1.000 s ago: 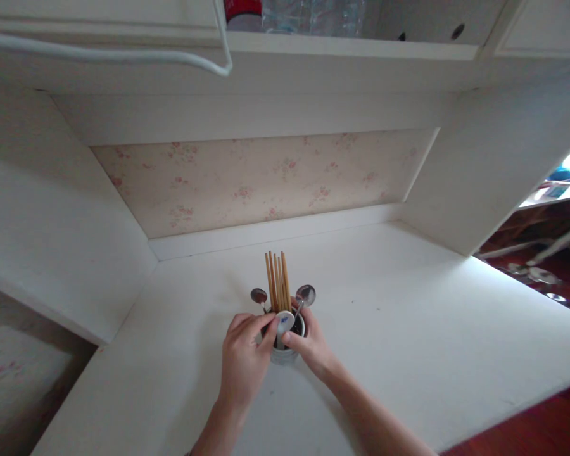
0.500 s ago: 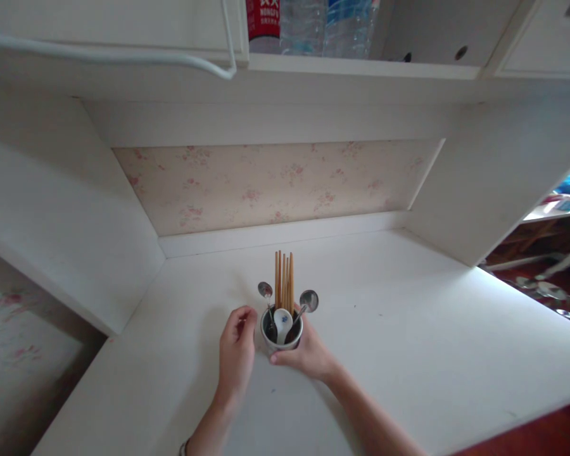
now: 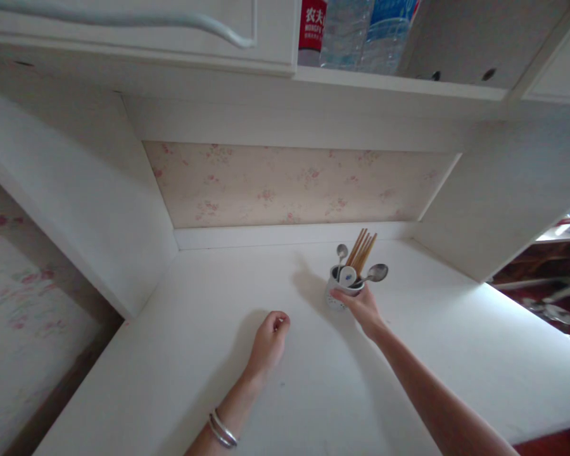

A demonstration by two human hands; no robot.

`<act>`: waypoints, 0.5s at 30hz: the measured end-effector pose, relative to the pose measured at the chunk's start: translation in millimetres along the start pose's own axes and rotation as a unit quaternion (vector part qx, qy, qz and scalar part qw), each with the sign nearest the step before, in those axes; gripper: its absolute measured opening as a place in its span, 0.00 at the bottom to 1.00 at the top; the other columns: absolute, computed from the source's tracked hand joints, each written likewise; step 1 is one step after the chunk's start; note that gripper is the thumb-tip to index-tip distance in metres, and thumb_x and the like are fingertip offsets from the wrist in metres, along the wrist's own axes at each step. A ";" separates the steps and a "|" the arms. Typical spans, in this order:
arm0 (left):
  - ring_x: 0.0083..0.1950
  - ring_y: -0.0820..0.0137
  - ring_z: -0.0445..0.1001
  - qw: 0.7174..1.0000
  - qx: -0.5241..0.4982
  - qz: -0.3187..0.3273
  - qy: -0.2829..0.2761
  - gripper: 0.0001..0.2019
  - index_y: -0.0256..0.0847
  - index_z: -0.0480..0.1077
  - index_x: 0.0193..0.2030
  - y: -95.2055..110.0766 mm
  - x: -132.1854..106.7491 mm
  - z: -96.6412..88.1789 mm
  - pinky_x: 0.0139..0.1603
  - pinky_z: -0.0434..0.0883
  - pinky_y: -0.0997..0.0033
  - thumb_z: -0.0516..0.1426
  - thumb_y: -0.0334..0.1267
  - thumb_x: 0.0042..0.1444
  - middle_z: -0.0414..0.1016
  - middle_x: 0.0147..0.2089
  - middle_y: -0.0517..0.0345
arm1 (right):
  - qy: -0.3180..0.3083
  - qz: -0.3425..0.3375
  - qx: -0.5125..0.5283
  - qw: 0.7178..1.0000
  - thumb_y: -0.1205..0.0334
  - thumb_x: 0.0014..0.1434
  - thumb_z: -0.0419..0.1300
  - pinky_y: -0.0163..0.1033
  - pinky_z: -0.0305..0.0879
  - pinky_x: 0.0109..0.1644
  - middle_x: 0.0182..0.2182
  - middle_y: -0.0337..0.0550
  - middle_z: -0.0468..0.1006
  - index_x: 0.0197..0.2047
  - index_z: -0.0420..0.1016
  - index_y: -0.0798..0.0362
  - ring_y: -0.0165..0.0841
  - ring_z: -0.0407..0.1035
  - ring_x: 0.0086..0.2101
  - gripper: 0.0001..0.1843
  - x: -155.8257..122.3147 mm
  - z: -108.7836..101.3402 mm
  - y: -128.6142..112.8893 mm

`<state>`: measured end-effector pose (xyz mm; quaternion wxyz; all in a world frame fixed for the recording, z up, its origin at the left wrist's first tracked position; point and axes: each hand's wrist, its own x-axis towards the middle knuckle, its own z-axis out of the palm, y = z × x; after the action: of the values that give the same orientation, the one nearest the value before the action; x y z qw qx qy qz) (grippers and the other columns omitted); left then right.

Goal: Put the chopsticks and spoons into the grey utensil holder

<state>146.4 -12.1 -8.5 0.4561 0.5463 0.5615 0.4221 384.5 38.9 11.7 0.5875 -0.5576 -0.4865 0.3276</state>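
Note:
A white utensil holder [image 3: 335,299] with dark spots is gripped around its right and near side by my right hand [image 3: 365,310]. Several wooden chopsticks [image 3: 361,250] stand in it, leaning right. Two metal spoons share the holder: one spoon [image 3: 342,251] rises at the left, and another spoon [image 3: 378,273] sticks out to the right. Between them is a white spoon [image 3: 348,276] with a blue mark. Apart from the holder, to its lower left, my left hand [image 3: 270,335] is curled closed low over the white surface, with nothing visible in it.
The white tabletop [image 3: 209,304] runs between a left side panel [image 3: 104,209] and a right side panel [image 3: 498,190]. Overhead, plastic bottles [image 3: 346,38] stand on an open shelf beside a cabinet door [image 3: 123,44]. Floral wallpaper [image 3: 285,190] covers the back.
My right hand has carried the utensil holder to the right and farther back, and the chopsticks now tilt. My left hand is now apart from it. The view has shifted slightly.

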 end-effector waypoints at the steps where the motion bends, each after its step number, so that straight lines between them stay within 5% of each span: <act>1: 0.27 0.74 0.62 1.000 0.012 0.002 -0.010 0.13 0.38 0.71 0.37 0.2 0.5 0.6 0.28 0.58 0.75 0.52 0.45 0.56 0.65 0.26 0.63 | 0.030 0.000 -0.018 0.999 0.54 0.39 0.73 0.47 0.69 0.44 0.39 0.47 0.79 0.48 0.71 0.55 0.40 0.73 0.38 0.32 13.0 -12.6 2.8; 7: 0.26 0.73 0.64 0.999 0.030 -0.004 -0.043 0.11 0.39 0.71 0.36 1.2 1.5 -1.1 0.27 0.58 0.75 0.53 0.44 0.55 0.66 0.25 0.63 | 0.133 0.000 -0.097 0.986 0.54 0.37 0.72 0.48 0.69 0.42 0.37 0.50 0.80 0.43 0.76 0.57 0.41 0.74 0.36 0.28 55.5 -72.7 20.2; 15: 0.26 0.73 0.64 0.997 0.034 0.008 -0.065 0.12 0.39 0.72 0.37 -2.5 1.0 0.1 0.27 0.57 0.75 0.53 0.43 0.55 0.67 0.25 0.63 | 0.132 -0.024 -0.114 0.984 0.55 0.35 0.73 0.46 0.71 0.42 0.38 0.49 0.79 0.43 0.73 0.56 0.41 0.74 0.38 0.30 51.0 -87.4 41.5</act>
<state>146.0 -11.2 -11.0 0.4697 0.5920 0.5403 0.3701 488.8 63.6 -9.9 0.5866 -0.6475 -0.4519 0.1798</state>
